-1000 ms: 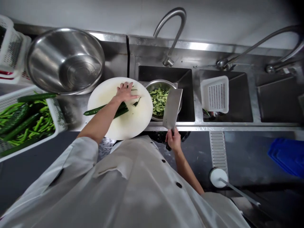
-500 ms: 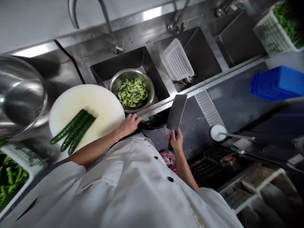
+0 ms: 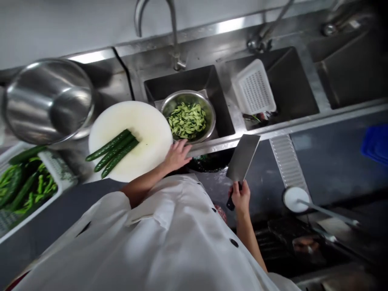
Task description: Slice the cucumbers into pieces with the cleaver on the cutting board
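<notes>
Three dark green cucumbers lie side by side on the round white cutting board. Just right of the board, my left hand is held with its fingers apart and nothing in them, near the rim of a steel bowl. That bowl holds sliced cucumber and stands at the left sink. My right hand grips the handle of a cleaver, whose broad blade points up and away from me, beyond the counter's front edge.
A large steel basin is behind the board on the left. Below it, a white basket holds green peppers and cucumbers. A white strainer basket leans in the middle sink. Faucets line the back; blue bins are at the right.
The view has swung left, so the counter things appear farther right. My left hand has spread its fingers and is nearer the bowl's rim. The cleaver remains in my right hand.
</notes>
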`<state>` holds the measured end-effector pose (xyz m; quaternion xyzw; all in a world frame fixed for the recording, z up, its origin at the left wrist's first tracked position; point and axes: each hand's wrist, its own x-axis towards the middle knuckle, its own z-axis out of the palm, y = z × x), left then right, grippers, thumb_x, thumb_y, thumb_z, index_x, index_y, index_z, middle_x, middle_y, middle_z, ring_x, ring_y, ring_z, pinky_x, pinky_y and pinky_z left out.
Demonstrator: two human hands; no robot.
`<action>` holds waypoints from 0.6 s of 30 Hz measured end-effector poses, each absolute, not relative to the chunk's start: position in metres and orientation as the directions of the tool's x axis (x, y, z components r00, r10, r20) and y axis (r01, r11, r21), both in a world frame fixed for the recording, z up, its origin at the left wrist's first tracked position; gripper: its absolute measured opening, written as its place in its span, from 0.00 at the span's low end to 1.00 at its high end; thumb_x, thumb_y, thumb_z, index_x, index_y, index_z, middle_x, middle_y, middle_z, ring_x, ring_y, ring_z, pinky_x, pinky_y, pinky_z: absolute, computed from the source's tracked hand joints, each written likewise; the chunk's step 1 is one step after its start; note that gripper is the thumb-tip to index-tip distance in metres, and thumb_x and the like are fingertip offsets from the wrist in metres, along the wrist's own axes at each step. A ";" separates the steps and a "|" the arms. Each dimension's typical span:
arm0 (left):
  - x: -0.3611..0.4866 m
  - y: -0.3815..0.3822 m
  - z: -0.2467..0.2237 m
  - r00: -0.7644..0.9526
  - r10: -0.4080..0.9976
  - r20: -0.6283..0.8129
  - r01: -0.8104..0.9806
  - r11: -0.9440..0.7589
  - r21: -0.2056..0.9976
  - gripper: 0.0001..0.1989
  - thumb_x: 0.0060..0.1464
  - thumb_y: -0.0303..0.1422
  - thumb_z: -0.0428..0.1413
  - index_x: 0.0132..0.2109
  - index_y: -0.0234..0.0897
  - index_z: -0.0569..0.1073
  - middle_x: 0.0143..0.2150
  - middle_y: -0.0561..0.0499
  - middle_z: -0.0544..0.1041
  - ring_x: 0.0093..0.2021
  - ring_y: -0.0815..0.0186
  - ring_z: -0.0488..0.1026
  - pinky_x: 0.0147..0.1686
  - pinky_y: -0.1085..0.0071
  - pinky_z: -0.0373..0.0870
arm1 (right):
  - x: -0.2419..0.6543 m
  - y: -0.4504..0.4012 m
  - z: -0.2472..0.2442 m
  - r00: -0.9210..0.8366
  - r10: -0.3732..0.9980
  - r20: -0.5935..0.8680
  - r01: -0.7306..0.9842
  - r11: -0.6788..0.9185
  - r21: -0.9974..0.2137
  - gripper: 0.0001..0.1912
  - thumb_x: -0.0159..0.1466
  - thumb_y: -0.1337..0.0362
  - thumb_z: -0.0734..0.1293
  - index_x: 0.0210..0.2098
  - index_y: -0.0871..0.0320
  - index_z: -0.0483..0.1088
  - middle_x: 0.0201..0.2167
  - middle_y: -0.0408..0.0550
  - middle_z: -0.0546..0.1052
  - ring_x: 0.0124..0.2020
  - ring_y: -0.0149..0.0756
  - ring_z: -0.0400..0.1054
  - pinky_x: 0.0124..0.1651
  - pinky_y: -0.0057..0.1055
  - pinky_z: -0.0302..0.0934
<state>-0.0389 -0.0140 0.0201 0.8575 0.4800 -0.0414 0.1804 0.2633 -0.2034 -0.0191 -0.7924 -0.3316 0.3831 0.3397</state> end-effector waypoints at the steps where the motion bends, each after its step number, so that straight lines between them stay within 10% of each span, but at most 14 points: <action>1: -0.073 -0.014 0.023 0.429 0.862 -0.269 0.900 -0.382 0.212 0.31 0.65 0.45 0.56 0.70 0.38 0.66 0.75 0.36 0.58 0.72 0.43 0.59 0.66 0.48 0.64 | 0.259 -0.194 -0.020 0.416 0.826 -0.380 0.315 -0.524 -0.791 0.26 0.68 0.35 0.62 0.34 0.50 0.58 0.18 0.35 0.69 0.16 0.32 0.63 0.22 0.30 0.58; 7: -0.254 -0.016 0.040 -0.041 0.946 -0.321 0.998 0.027 -0.048 0.48 0.59 0.52 0.60 0.78 0.41 0.52 0.79 0.31 0.48 0.74 0.29 0.51 0.67 0.35 0.52 | 0.205 -0.127 -0.011 -0.023 0.947 -0.321 0.504 -0.266 -0.822 0.26 0.70 0.35 0.59 0.31 0.49 0.59 0.14 0.36 0.68 0.16 0.32 0.62 0.23 0.29 0.58; 15: -0.244 0.047 0.011 -0.686 0.658 -0.311 0.701 0.713 -0.038 0.51 0.63 0.58 0.50 0.80 0.37 0.39 0.77 0.25 0.48 0.68 0.29 0.60 0.55 0.32 0.66 | 0.138 -0.088 0.002 -0.251 0.916 -0.314 0.499 -0.155 -0.852 0.24 0.71 0.37 0.60 0.33 0.49 0.60 0.16 0.36 0.70 0.15 0.33 0.65 0.23 0.29 0.60; 18: -0.252 0.055 0.020 -0.674 0.623 -0.398 0.671 0.741 0.024 0.53 0.63 0.61 0.47 0.80 0.35 0.37 0.78 0.25 0.45 0.69 0.30 0.60 0.56 0.37 0.70 | 0.130 -0.095 0.003 -0.244 0.918 -0.311 0.500 -0.156 -0.852 0.24 0.70 0.37 0.60 0.33 0.49 0.60 0.15 0.36 0.69 0.15 0.33 0.64 0.24 0.29 0.60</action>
